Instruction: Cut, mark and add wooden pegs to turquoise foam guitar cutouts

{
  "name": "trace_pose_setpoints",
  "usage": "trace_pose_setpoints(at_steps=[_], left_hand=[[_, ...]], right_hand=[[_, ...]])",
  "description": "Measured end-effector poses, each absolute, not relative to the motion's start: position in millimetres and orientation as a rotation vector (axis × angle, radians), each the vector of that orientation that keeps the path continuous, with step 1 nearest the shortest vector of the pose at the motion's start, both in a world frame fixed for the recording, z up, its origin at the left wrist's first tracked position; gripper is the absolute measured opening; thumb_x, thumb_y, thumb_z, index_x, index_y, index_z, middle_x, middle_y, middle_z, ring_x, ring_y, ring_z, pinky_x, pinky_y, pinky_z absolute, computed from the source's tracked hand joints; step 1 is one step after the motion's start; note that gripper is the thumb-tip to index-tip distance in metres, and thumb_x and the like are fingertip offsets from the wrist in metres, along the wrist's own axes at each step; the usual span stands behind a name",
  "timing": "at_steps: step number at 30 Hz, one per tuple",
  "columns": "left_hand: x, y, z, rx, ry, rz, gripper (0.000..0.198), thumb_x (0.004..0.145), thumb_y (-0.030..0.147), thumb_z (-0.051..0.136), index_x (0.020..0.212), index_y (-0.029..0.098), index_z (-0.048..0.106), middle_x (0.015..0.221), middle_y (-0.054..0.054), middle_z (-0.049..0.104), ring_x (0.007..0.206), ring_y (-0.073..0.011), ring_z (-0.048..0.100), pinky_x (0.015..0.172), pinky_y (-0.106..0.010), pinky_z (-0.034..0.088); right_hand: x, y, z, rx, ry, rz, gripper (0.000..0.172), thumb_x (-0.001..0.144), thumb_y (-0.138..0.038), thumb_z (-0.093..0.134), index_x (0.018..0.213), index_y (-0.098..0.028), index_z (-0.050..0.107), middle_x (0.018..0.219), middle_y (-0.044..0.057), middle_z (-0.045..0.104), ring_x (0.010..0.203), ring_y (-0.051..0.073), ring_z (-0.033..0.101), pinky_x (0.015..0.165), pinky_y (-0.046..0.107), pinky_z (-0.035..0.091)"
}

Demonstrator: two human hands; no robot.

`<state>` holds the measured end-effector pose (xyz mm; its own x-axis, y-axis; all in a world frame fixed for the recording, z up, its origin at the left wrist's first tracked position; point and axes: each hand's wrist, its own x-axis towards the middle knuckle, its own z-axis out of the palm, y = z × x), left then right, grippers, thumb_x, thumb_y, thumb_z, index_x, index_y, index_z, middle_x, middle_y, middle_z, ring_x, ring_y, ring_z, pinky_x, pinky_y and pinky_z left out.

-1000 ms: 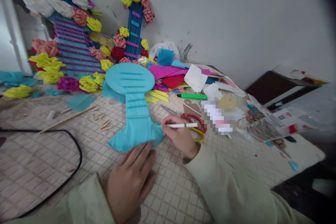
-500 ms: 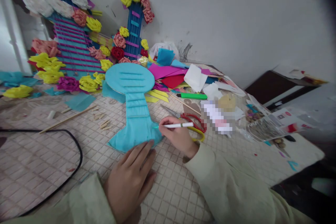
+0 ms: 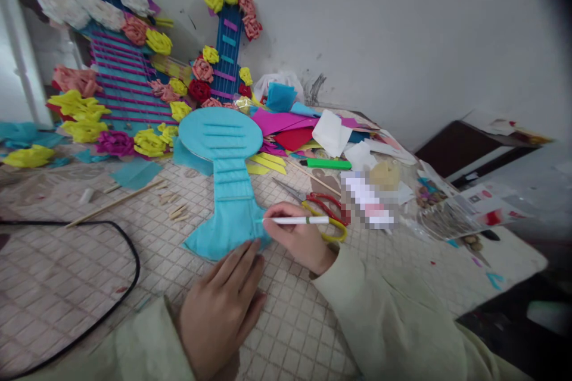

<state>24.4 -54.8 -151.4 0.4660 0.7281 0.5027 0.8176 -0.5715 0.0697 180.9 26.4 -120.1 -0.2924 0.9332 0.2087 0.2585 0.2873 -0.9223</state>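
Note:
A turquoise paper-covered shape (image 3: 232, 190) lies flat on the patterned table cover, with a round head, a narrow neck with raised ridges and a flared base. Across the base's near edge rest the outstretched fingers of my left hand (image 3: 223, 303). My right hand (image 3: 297, 238) is closed on a thin white pen (image 3: 301, 220) with a green band. The pen's tip points left and meets the base's right side, or hovers just over it; I cannot tell which. Scissors (image 3: 328, 208) with red and yellow handles lie right behind my right hand.
Flower-trimmed panels (image 3: 129, 83) lean on the wall at the back left. Coloured paper sheets (image 3: 286, 125) are heaped behind, near a green cutter (image 3: 328, 164). A long wooden stick (image 3: 114, 202) and a black cable (image 3: 134, 256) lie left; a plastic packet (image 3: 456, 214) lies right.
My right hand has shifted slightly left with the pen, bringing its tip further in over the turquoise base. My left hand stays almost in place.

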Motion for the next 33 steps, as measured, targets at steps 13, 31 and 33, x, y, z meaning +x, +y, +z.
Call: trace_pose_setpoints(at_steps=[13,31,33], left_hand=[[25.5,-56.5,-150.8,-2.543,-1.347,-0.732,0.036,0.083,0.036,0.04,0.105,0.016,0.059,0.111,-0.006,0.062,0.104,-0.0212,0.055,0.083,-0.034,0.049],[28.1,-57.1,-161.3,-2.52,-1.386,-0.825,0.039,0.084,0.038,0.034,0.108,0.018,0.057,0.113,-0.006,0.06,0.109,-0.0227,0.049,0.092,-0.04,0.042],[27.9,-57.5,-160.3,-2.517,-1.369,-0.82,0.039,0.084,0.037,0.035,0.108,0.017,0.058,0.112,-0.006,0.06,0.108,-0.0226,0.05,0.091,-0.039,0.043]], right_hand=[[160.3,8.9,-124.6,-1.069,-1.83,1.08,0.005,0.074,-0.018,0.056,0.075,-0.018,0.061,0.066,-0.001,0.059,0.058,0.01,0.053,0.053,0.02,0.043],[161.3,11.0,-126.6,-1.046,-1.844,1.054,0.007,0.076,-0.018,0.055,0.075,-0.019,0.062,0.071,0.0,0.063,0.066,0.012,0.058,0.062,0.022,0.048],[161.1,10.9,-125.5,-1.043,-1.841,1.054,0.007,0.076,-0.018,0.055,0.075,-0.019,0.062,0.071,0.0,0.062,0.066,0.012,0.057,0.062,0.022,0.048]])
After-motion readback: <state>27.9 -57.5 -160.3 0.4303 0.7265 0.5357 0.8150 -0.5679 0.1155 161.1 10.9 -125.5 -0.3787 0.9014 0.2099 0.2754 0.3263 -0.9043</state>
